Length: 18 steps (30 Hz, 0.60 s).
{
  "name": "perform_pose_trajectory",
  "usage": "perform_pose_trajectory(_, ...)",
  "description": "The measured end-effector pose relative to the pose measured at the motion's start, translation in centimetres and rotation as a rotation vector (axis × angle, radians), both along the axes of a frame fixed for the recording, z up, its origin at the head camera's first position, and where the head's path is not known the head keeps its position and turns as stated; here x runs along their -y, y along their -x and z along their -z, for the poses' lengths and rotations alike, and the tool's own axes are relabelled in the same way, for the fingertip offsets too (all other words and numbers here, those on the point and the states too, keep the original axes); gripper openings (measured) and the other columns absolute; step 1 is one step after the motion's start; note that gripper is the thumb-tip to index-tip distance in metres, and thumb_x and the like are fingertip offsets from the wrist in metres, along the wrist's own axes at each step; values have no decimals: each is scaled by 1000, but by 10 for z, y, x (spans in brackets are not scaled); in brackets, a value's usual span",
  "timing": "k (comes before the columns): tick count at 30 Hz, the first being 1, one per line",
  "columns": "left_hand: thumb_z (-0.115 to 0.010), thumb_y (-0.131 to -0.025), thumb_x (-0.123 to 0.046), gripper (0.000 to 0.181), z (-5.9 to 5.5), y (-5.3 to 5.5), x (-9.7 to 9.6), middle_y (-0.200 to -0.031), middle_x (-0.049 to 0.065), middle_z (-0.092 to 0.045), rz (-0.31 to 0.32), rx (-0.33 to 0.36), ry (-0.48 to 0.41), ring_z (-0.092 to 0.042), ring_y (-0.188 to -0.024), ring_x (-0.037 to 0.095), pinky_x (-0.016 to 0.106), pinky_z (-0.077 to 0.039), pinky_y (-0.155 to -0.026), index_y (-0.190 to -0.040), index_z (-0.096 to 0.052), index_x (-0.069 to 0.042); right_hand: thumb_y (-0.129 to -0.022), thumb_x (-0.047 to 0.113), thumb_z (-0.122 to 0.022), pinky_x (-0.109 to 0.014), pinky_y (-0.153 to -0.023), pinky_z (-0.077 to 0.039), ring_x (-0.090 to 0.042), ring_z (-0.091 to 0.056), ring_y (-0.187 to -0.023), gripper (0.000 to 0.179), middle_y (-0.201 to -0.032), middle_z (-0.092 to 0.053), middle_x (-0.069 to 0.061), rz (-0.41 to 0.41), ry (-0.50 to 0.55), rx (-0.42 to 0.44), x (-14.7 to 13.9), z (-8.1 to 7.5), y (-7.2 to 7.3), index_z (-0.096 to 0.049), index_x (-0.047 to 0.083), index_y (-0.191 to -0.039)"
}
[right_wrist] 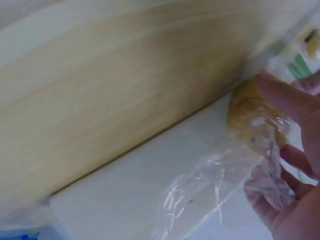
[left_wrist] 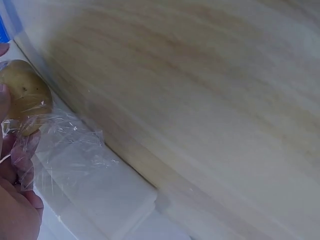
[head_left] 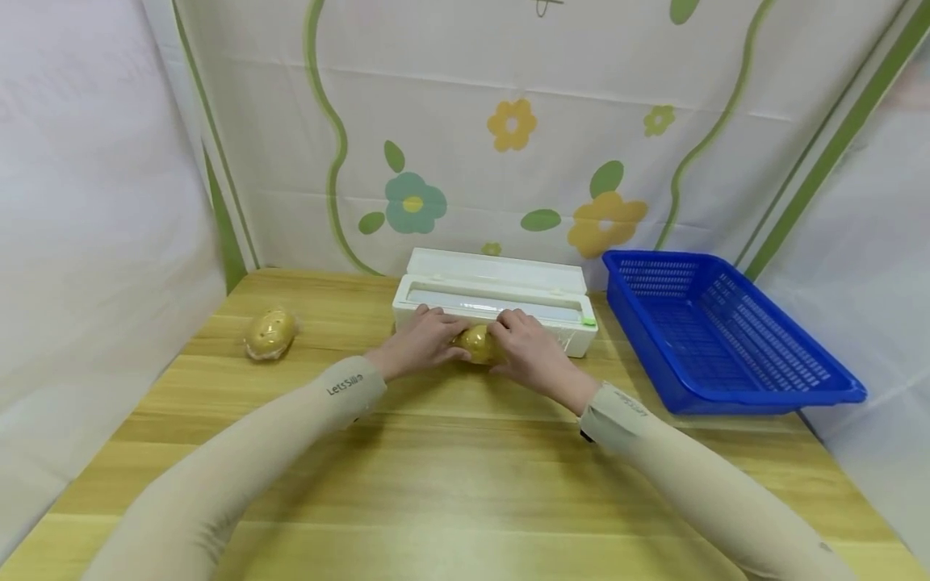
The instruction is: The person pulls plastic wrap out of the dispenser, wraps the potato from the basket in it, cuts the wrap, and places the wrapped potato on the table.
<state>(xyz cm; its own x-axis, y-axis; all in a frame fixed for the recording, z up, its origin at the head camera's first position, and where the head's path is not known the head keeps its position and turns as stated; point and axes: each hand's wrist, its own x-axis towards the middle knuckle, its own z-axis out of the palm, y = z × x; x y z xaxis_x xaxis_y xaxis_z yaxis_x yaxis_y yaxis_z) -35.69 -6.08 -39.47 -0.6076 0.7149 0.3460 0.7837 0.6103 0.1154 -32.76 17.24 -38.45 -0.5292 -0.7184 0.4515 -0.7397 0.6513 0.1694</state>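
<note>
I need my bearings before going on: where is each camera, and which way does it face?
Head: on the head, facing forward and down over the table, white box and blue basket; sleeved arms, left hand and right hand show.
Left wrist: worn there, facing the held potato and clear film; left hand partly visible at left edge.
Right wrist: worn there, facing the same potato and film; right hand partly visible at right edge.
Shared: both wrist views show that potato and film.

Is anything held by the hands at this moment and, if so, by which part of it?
Yes, a potato: the left hand grips its left side, the right hand its right side. Clear film is bunched at both hands.
</note>
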Motion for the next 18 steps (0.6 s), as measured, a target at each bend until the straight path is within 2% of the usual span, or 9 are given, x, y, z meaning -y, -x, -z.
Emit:
perform_pose_trajectory(5,-70,-90,-41,51,-1,0,0,-122,5,-67,12,21,-26,-57,-91,21,38,-35,-77,-131,-64,-10,-63,23,-96,-39,-79,-52,-29,-57,-89,63,-101,-54,-15,10,-35,-24,3,7,6,-56,-3,-105)
perform_pose_trajectory(8,-70,-90,-42,51,-2,-2,0,-112,6,-69,0,-2,-37,-55,-87,21,39,-35,-75,-129,-66,-11,-64,23,-95,-39,-78,-52,-29,-58,-87,61,-100,-54,-15,9,-52,-61,3,10,9,-56,-4,-104)
perform_pose_trajectory(13,-72,-88,-46,51,-2,-7,-1,-99,6,-60,-53,-101,-48,-48,-86,22,39,-34,-75,-124,-69,-11,-64,22,-95,-40,-79,-52,-29,-60,-86,57,-99,-57,-16,-19,-52,-79,3,9,10,-59,-5,-100)
perform_pose_trajectory(18,-82,-78,-46,55,-2,-13,-3,-95,6,-66,-86,-233,-24,-51,-85,22,37,-36,-74,-113,-69,-6,-65,23,-95,-41,-81,-52,-30,-60,-87,57,-99,-58,-16,-10,-39,-24,1,5,9,-61,-6,-102)
